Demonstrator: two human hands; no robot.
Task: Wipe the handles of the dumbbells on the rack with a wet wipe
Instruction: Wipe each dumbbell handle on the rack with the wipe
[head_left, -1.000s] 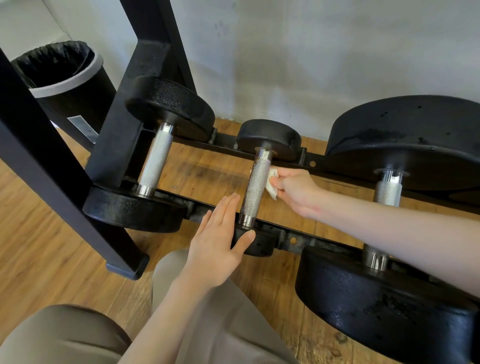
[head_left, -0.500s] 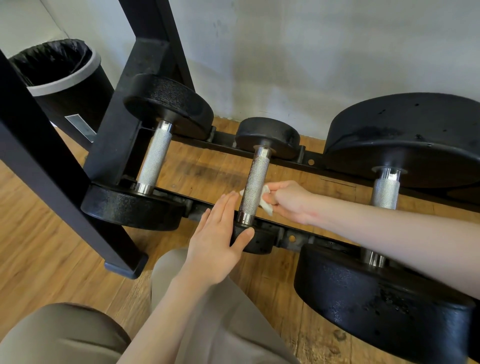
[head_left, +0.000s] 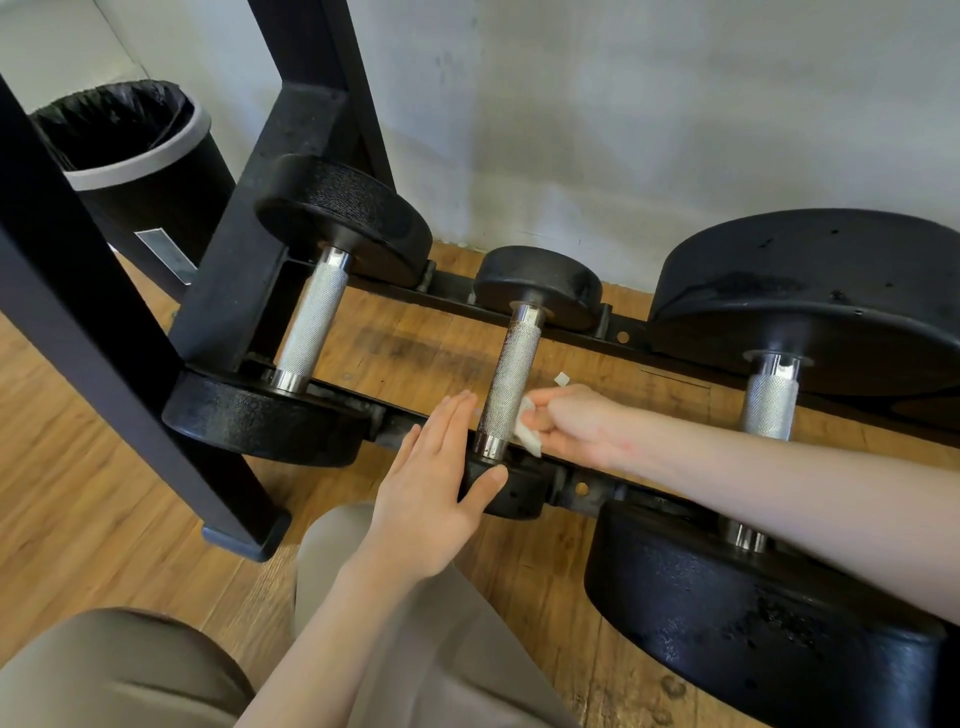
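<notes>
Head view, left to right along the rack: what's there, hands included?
Lined trash bin → rack upright → left dumbbell handle → left hand, flat on the small dumbbell's near head → small dumbbell handle → wet wipe → right hand holding it → large dumbbell handle.

Three dumbbells lie across a low black rack (head_left: 613, 332) over a wooden floor (head_left: 104, 509). The small middle dumbbell (head_left: 511, 384) has a knurled metal handle between black ends. The right hand (head_left: 576, 426) pinches a white wipe (head_left: 527, 434) against the right side of that handle, near its lower end. The left hand (head_left: 434, 488), fingers straight, rests flat on the dumbbell's near black end, thumb across its front. A larger dumbbell (head_left: 771, 400) sits to the right, another dumbbell (head_left: 311, 322) to the left. A black bin (head_left: 135, 161) with a bag liner stands by the wall.
</notes>
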